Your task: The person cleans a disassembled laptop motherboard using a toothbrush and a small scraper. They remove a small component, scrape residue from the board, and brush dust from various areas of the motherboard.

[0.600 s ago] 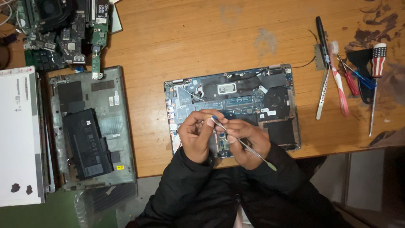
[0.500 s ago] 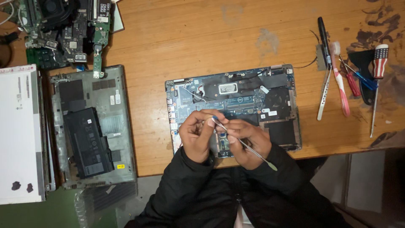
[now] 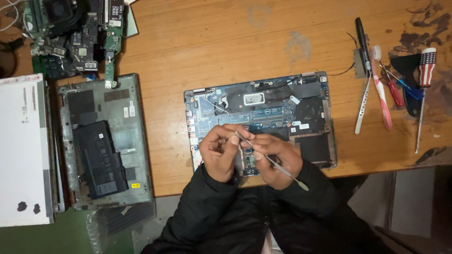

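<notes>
An opened laptop base [image 3: 263, 106] lies on the wooden table with its blue circuit board, fan and cables exposed. Both hands hover over its front edge. My right hand [image 3: 275, 160] grips a thin metal pry tool [image 3: 278, 164] that runs diagonally, its flat end sticking out past my wrist toward the table edge. My left hand [image 3: 219, 153] has its fingers curled and pinched against the tool's tip. Whether a small part sits between those fingers is hidden. Black sleeves cover both arms.
A second laptop shell with a black battery [image 3: 99, 157] lies at the left, beside a white panel [image 3: 23, 150]. Loose circuit boards [image 3: 77, 33] are heaped at the back left. Screwdrivers, a toothbrush and tweezers [image 3: 386, 89] lie at the right. The table's front edge [image 3: 376, 167] is close.
</notes>
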